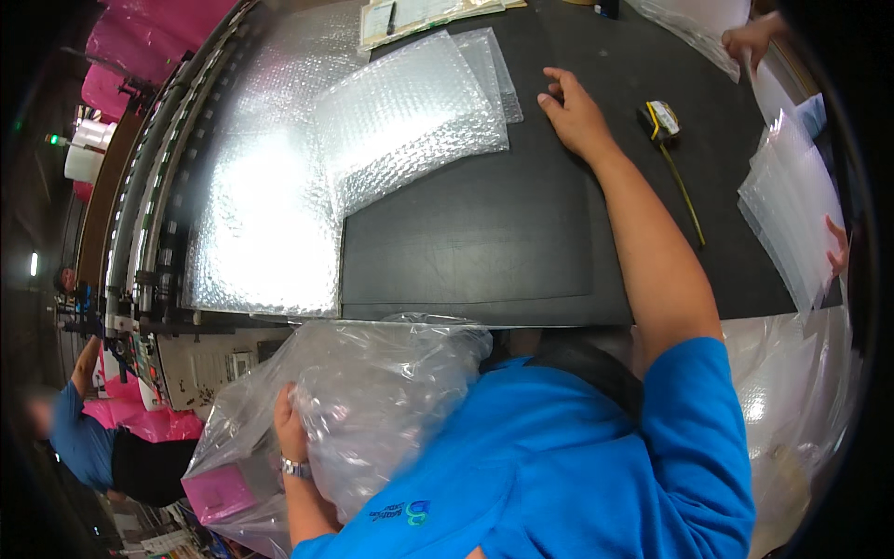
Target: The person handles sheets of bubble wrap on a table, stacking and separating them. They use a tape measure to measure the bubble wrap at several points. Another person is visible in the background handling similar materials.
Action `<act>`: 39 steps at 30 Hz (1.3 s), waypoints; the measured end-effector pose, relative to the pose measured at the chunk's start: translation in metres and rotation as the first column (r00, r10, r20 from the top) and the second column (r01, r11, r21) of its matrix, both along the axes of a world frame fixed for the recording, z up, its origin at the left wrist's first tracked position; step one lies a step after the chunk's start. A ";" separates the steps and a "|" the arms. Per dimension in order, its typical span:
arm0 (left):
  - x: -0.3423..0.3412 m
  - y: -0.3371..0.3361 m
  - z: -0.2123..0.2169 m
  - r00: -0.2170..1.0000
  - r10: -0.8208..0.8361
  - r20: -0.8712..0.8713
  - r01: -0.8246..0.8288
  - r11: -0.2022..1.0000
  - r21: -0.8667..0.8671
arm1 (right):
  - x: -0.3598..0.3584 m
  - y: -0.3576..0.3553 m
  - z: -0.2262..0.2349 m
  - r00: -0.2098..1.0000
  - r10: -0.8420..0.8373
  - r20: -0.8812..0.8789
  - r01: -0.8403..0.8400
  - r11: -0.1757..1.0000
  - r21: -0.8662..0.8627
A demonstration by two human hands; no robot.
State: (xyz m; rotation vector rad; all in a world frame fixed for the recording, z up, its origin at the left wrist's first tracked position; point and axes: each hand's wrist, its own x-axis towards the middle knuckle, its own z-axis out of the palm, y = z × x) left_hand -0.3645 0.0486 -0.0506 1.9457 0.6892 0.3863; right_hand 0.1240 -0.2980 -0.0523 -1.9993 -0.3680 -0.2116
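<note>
My right hand (577, 116) is over the black tabletop (466, 242), fingers apart and holding nothing. To its left lies a small stack of bubble-wrap pouches (419, 116), partly on top of a long, shiny bubble-wrap sheet (265, 214). A tape measure (661, 119) with its yellow blade pulled out rests to the right of that hand. Down by the table's front edge, my left hand (290, 419) has its fingers curled on a large clear plastic bag (372, 401) that hangs in front of me. Part of those fingers is hidden in the film.
At the right, another person's hands (836, 245) are at translucent bubble-wrap pouches (792, 205). A machine with long rollers (140, 196) borders the table's left side. Papers with a pen (410, 19) lie at the far edge. A co-worker (112, 447) stands at lower left near pink rolls.
</note>
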 end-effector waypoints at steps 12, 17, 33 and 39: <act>0.178 -0.063 0.156 0.495 -0.854 0.161 0.868 0.476 -0.142 | 0.013 0.016 0.012 0.974 -0.093 -0.208 0.060 0.985 -0.160; 0.286 -0.052 0.154 0.824 -0.497 0.272 0.459 0.867 0.194 | 0.010 0.057 0.033 0.958 -0.197 -0.206 0.116 0.930 -0.349; 0.402 -0.005 0.023 0.960 -0.279 0.026 0.164 0.634 0.756 | 0.009 0.075 0.029 0.839 0.355 -0.413 0.031 0.727 0.686; 0.385 -0.022 0.062 0.752 -0.475 0.457 0.020 0.709 0.705 | 0.004 0.074 0.037 0.826 0.350 -0.442 -0.001 0.784 0.620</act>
